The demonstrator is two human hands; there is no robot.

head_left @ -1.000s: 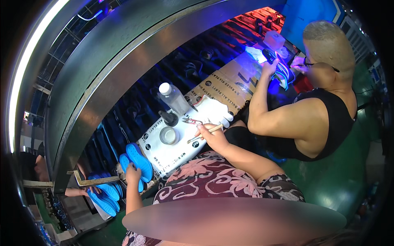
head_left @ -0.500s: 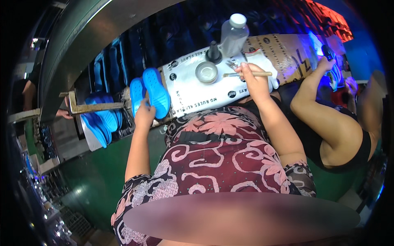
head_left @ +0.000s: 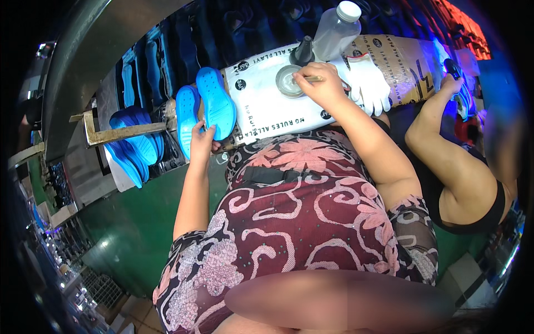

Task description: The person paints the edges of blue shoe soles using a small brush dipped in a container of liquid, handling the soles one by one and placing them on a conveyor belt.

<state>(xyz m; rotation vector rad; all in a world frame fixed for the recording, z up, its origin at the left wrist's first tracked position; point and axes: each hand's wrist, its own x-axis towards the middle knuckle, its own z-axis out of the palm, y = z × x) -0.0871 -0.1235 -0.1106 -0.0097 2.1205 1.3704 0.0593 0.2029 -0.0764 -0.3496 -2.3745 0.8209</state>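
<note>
My right hand grips a brush with a thin handle, its front end down in a small round clear bowl. Whatever lies in the bowl looks whitish, and the bristles are hidden. Two blue shoe insoles lie side by side at the left end of the white printed sheet. At their near end is my left hand, thumb and fingers closed at the edge of the right-hand insole. Behind the bowl stand a dark nozzle-topped bottle and a clear bottle with a white cap.
More blue insoles are stacked at the left, under a metal bracket. White gloves lie right of the bowl, on brown printed cardboard. Dark shoe parts line the back. A co-worker's arm handles a shoe at the right.
My right hand has brought the brush from above the sheet leftward into the bowl, uncovering the gloves. My left hand has shifted slightly along the insoles' near end. The whole view has shifted.
</note>
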